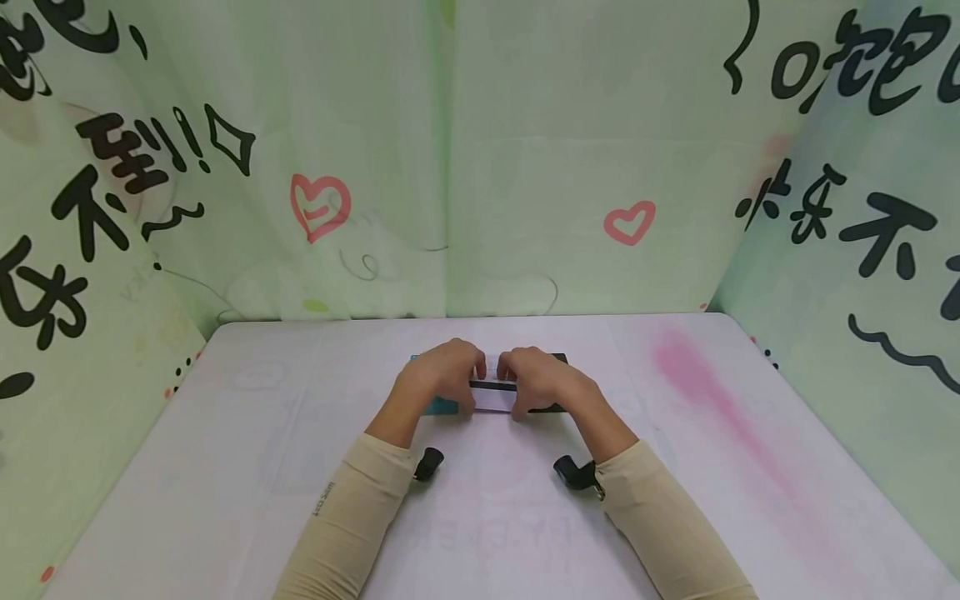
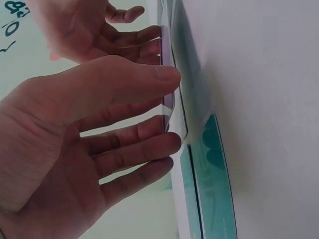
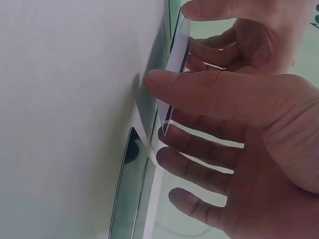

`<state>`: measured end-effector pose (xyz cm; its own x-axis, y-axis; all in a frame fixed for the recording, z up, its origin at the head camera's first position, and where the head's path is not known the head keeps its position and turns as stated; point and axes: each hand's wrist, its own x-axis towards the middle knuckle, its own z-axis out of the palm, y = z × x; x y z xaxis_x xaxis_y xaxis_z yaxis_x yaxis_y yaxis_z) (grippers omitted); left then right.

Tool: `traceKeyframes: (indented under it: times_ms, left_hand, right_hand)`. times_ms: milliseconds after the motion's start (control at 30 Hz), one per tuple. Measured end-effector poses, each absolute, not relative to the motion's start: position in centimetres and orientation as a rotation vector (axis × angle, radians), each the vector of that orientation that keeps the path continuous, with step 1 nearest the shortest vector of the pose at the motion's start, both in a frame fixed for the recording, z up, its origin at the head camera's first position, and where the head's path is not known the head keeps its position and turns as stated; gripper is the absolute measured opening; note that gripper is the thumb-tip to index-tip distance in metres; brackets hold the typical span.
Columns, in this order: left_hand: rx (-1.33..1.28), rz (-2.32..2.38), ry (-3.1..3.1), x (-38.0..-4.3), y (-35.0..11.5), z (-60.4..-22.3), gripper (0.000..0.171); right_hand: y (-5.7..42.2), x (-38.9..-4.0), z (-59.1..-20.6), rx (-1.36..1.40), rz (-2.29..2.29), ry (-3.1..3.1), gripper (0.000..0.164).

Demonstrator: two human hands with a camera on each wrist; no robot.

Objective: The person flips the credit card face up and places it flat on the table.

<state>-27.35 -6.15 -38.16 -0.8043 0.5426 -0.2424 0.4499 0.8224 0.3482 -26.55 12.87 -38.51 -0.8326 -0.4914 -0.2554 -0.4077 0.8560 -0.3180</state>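
Note:
Between both hands is a thin, flat pale panel [image 1: 492, 399] with a dark strip along its edge; its exact kind cannot be told. My left hand [image 1: 450, 371] pinches its left part between thumb and fingers. On the right part, my right hand [image 1: 542, 377] grips it the same way. Close beneath the left hand lies a flat glossy teal thing [image 2: 214, 179] with rounded marks near one corner. A dark glossy flat thing [image 3: 127, 184] is under the right hand, partly hidden in the head view. The panel looks tilted above them.
A white tabletop [image 1: 495, 533] with a pink smear [image 1: 712, 392] on the right surrounds the hands. Pale green curtains [image 1: 525, 167] with black writing and hearts stand behind and at both sides. Small black cameras [image 1: 429, 464] sit at the wrists.

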Motion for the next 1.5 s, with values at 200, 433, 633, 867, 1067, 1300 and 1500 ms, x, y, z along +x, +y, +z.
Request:
traceKeyframes:
  times_ms: [200,433,633,867,1067,1300,1500]
  left_hand:
    - [0.764,0.421,2.675,-27.6,-6.6,-38.4,0.044]
    - [0.827,0.478,2.666,-27.8,-7.0,-38.2,0.045]
    - [0.877,0.529,2.653,-28.0,-7.4,-38.3,0.044]
    - [0.867,0.594,2.621,-28.4,-7.6,-38.5,0.044]
    - [0.846,0.660,2.605,-28.4,-7.7,-38.4,0.044]
    - [0.851,0.673,2.596,-28.5,-7.9,-38.3,0.046]
    - [0.817,0.670,2.583,-28.7,-8.5,-38.4,0.045]
  right_hand:
    - [13.4,-26.7,-38.2,-0.690,-0.404,2.689,0.055]
    - [14.5,-27.1,-37.8,-0.756,-0.484,2.684,0.052]
    - [15.1,-27.2,-37.4,-0.792,-0.533,2.662,0.053]
    - [15.5,-27.4,-37.3,-0.814,-0.567,2.657,0.054]
    - [15.8,-27.6,-37.2,-0.788,-0.607,2.669,0.052]
    - [16.1,-27.6,-36.9,-0.758,-0.641,2.662,0.050]
    - [16.4,-27.5,-36.6,-0.744,-0.635,2.661,0.050]
